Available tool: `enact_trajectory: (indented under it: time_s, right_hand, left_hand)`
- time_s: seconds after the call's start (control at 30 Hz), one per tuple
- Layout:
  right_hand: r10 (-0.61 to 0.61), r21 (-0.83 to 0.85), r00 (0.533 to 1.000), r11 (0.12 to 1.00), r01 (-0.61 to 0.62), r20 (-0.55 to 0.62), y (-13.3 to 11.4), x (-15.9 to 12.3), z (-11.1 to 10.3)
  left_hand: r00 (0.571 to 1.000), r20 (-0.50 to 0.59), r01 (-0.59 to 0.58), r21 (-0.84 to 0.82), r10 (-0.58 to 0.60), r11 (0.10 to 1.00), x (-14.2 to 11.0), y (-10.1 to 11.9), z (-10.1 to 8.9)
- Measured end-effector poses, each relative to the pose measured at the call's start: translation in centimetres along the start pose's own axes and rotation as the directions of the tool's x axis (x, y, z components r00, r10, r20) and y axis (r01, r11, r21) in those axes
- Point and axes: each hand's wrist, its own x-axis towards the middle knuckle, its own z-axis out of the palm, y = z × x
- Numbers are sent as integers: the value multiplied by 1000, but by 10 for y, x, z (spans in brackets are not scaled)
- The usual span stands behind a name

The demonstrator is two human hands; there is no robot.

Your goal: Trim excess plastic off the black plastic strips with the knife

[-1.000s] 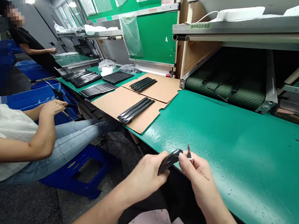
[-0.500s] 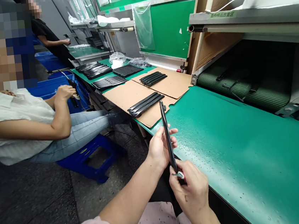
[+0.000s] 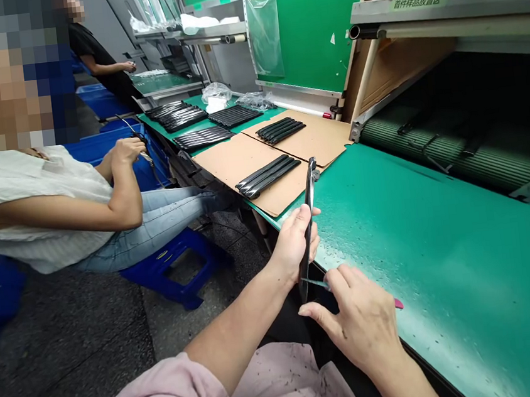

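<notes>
Green desk (image 3: 444, 281) runs from lower right back toward the upper left; its mat is speckled with small dark chips. Behind it, a green back panel (image 3: 309, 36) with a clear bag hanging on it, a shelf (image 3: 453, 5) above, and a ribbed belt (image 3: 453, 147) under the shelf with a few dark pieces lying on it. Grey floor to the left.

Two cardboard sheets (image 3: 246, 159) lie on the desk past the hands. Each carries a row of black strips (image 3: 267, 176); further rows lie on the mat behind them. A seated co-worker (image 3: 32, 197) is at left over a blue stool (image 3: 177, 264), one hand raised. A second person stands far back.

Left hand (image 3: 293, 246): closed around the middle of a long black strip (image 3: 309, 219), held nearly upright at the near desk edge, top end level with the near cardboard sheet. Forearm comes in from lower left, pink sleeve.

Right hand (image 3: 358, 321): fingers pinched on a thin blade tool (image 3: 319, 283) with a pink end, back of hand up. Tip meets the strip's lower part.

Open room: the mat to the right of both hands is bare apart from chips. The desk edge runs just under the hands; the near cardboard corner is close beyond the strip's top.
</notes>
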Motion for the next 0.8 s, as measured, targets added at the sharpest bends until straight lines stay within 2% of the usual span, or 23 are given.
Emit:
enact_trajectory:
  time_s: [0.07,0.13,0.23,0.3,0.37,0.43,0.53,0.6,0.67,0.73,0.8]
  right_hand:
    - [-33,48,999,998,32,18,-4,-9,1]
    - [-46,205,997,978,33,61,-10,-18,1]
    - [49,449,996,890,-79,79,-16,-25,2]
    - [155,480,986,861,-168,66,-17,-25,4]
    - [219,445,974,867,-225,65,-17,-23,5]
    - [212,427,971,872,-238,108,-16,-22,5]
    - [109,500,982,849,-174,155,-14,-24,1]
    - [124,566,987,808,-163,106,-10,-27,-1]
    - [220,595,976,784,-179,4,-6,-28,-2]
    - [295,581,950,793,-184,-102,-3,-28,-1]
    - [322,544,930,819,-180,-177,-2,-28,2]
  left_hand:
    - [1000,-7,12,-23,-12,1000,1,1,-1]
    - [1000,-14,26,-59,-27,998,3,1,-4]
    - [999,-5,48,-121,-49,992,4,1,-5]
    - [999,2,53,-145,-53,988,5,1,-4]
    - [999,1,50,-148,-50,988,5,-1,-3]
    - [999,-11,36,-136,-38,990,5,-2,-1]
    - [999,-52,3,-89,-7,996,5,-3,-1]
    - [997,-82,-12,-57,7,998,5,-3,-2]
    - [995,-103,-13,-36,9,999,3,-4,-1]
    - [994,-111,-4,-20,1,1000,2,-4,1]
    - [994,-108,8,-4,-9,1000,2,-4,3]
